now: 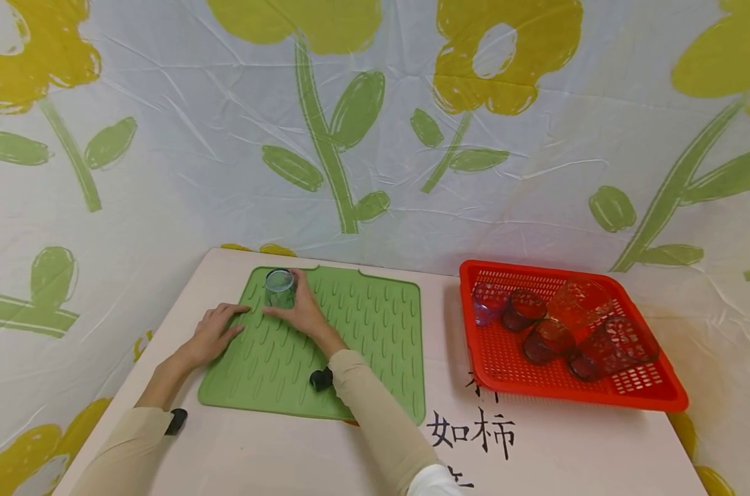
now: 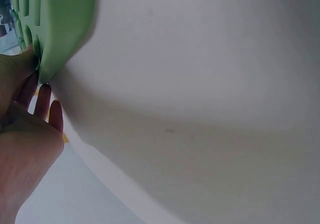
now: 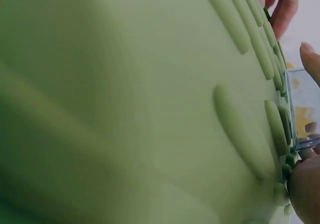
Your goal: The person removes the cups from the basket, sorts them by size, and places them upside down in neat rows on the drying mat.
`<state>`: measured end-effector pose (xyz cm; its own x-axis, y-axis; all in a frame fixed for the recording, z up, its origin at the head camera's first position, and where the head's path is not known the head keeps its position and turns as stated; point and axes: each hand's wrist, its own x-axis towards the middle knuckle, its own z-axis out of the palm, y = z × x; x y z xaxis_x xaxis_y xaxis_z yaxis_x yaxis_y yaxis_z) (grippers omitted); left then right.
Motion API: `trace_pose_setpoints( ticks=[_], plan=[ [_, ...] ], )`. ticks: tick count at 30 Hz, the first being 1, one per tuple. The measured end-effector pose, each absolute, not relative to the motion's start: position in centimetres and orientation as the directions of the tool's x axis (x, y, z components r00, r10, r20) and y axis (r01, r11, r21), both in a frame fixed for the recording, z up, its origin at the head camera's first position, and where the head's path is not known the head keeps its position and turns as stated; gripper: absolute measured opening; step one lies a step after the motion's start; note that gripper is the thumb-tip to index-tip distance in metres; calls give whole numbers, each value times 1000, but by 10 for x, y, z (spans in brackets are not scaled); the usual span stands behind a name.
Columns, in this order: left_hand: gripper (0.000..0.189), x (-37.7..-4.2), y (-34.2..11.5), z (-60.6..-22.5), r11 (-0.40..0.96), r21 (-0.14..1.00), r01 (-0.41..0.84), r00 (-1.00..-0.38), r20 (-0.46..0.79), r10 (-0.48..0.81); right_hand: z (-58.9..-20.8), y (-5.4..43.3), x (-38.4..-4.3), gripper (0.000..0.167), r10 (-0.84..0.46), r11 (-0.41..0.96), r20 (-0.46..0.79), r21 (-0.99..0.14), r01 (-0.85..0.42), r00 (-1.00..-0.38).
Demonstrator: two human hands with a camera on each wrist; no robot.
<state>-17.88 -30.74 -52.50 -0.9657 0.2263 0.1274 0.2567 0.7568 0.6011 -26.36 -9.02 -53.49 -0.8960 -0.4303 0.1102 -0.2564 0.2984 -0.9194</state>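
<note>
My right hand point(image 1: 301, 311) holds a clear drinking glass point(image 1: 279, 292) with thumb and fingers on either side of it. A bluish ring shows around its top end. The glass is upright over the upper left of a green ridged drying mat point(image 1: 375, 331). In the right wrist view, the glass point(image 3: 306, 104) sits against the mat's ridges, and only part of it shows. My left hand point(image 1: 210, 336) lies at the mat's left edge with relaxed fingers, and its thumb and fingertips touch that edge. In the left wrist view, the fingertips point(image 2: 44, 96) meet the mat's rim point(image 2: 65, 29).
A red plastic basket point(image 1: 474, 344) stands on the right of the pale table point(image 1: 275, 455), with several glasses point(image 1: 551, 337) lying in it. Black characters point(image 1: 470, 430) mark the table near it. A flower-printed cloth point(image 1: 399, 207) hangs behind the table and along its left side.
</note>
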Motion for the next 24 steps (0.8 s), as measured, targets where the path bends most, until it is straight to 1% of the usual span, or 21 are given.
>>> trace_pose_setpoints(
  ticks=[5,13,18,24],
  plan=[
    [37,-180,-308,-527,753,604,260,-965,134,226,-534,-85,-263,96,-438,272,120,-927,-259,-891],
    [39,-181,-311,-530,753,608,251,-967,119,226,-530,-72,-258,99,-460,319,77,-915,-246,-884],
    [39,-179,-309,-527,754,609,247,-968,115,224,-523,-58,-252,96,-482,329,73,-908,-258,-873],
    [38,-178,-308,-527,756,600,261,-965,134,226,-513,-40,-244,88,-512,299,70,-920,-254,-856]
  ],
)
